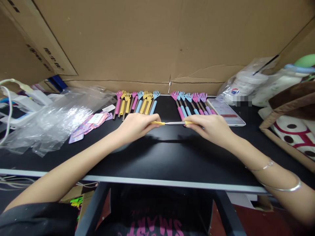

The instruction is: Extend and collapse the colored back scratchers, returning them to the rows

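As the head view records, the left hand [140,127] grasps one yellow end of a back scratcher [174,123] above the bench [172,160], and the right hand [213,127] pinches the other, bare metal showing between; its claw cannot be made out. Beyond the held back scratcher lie a left row of back scratchers [139,106] and a right row of back scratchers [187,110]. To its right: a tablet [230,112]. To its left: printed cards [86,127], then clear plastic bags [56,114].

A black sleeve [39,219] and dark top [157,206] show, lettered pink "SMART"; thin bracelet [263,167] and silver bangle [283,189] circle the right arm [248,155]
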Demonstrator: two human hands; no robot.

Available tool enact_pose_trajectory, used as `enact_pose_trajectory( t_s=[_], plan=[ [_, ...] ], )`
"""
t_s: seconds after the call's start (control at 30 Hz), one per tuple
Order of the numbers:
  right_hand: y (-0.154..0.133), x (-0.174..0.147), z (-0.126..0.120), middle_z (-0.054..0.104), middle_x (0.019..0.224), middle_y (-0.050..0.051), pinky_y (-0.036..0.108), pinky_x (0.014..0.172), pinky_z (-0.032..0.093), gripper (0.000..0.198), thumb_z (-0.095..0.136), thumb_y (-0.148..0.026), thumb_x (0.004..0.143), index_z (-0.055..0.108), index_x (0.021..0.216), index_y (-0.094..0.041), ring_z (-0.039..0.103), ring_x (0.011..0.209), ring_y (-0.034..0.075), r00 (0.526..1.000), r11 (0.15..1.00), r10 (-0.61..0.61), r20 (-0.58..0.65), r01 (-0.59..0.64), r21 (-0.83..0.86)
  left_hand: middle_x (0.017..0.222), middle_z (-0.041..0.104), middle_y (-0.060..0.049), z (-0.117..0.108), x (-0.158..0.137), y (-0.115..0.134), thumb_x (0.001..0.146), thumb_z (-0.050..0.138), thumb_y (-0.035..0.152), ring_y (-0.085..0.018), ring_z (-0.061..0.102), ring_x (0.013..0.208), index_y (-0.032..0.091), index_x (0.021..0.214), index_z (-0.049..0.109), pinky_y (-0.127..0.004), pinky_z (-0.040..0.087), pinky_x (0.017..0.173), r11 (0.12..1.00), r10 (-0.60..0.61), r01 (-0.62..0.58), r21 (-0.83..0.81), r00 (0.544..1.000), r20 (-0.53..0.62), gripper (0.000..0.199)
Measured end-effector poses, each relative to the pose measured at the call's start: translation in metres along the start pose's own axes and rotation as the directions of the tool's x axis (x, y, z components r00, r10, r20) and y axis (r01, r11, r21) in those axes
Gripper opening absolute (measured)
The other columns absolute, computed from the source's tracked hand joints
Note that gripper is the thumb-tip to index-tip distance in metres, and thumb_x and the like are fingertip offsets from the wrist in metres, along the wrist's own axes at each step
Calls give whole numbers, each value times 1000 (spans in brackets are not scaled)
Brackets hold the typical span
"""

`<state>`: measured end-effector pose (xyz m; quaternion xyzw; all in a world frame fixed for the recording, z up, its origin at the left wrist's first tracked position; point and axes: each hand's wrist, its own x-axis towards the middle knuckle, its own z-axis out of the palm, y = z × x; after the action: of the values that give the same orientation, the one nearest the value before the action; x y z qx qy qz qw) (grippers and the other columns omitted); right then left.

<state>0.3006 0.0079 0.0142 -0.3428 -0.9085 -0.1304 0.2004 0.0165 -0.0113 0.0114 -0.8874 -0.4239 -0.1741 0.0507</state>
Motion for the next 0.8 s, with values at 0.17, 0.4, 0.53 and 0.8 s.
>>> enact_pose_trajectory(
  t_s=[0.17,0.4,0.53,0.8],
  plan=[
    [3,2,-3,78,88,0,24,53,36,31,43,-40,99,69,98,-24,70,68,14,999,998,-38,14,38,-53,65,68,1,-3,3,-2,100,37,52,-16,62,58,25,102,66,-23,23,51,996,-39,33,88,997,67,39],
    [54,-8,-22,71,68,1,25,52,37,41,36,-50,98,67,92,-24,63,57,16,987,994,112,117,-111,-12,77,72,1,-30,-5,-54,97,39,55,-15,62,66,24,93,64,-20,29,57,976,-217,207,70,959,183,40],
    [72,-8,-32,62,55,-1,25,51,38,43,37,-55,96,66,90,-24,59,51,16,957,981,133,258,-164,104,71,69,4,-44,-9,-73,94,40,56,-13,57,62,24,89,62,-20,34,60,980,-150,181,-80,943,296,39],
    [88,-14,-49,70,73,5,26,61,46,53,39,-66,92,68,87,-22,61,62,14,924,944,90,372,-198,263,71,65,1,-65,-14,-75,93,42,54,-12,57,64,21,78,59,-20,39,62,968,-109,197,-154,887,449,41]
  ],
)
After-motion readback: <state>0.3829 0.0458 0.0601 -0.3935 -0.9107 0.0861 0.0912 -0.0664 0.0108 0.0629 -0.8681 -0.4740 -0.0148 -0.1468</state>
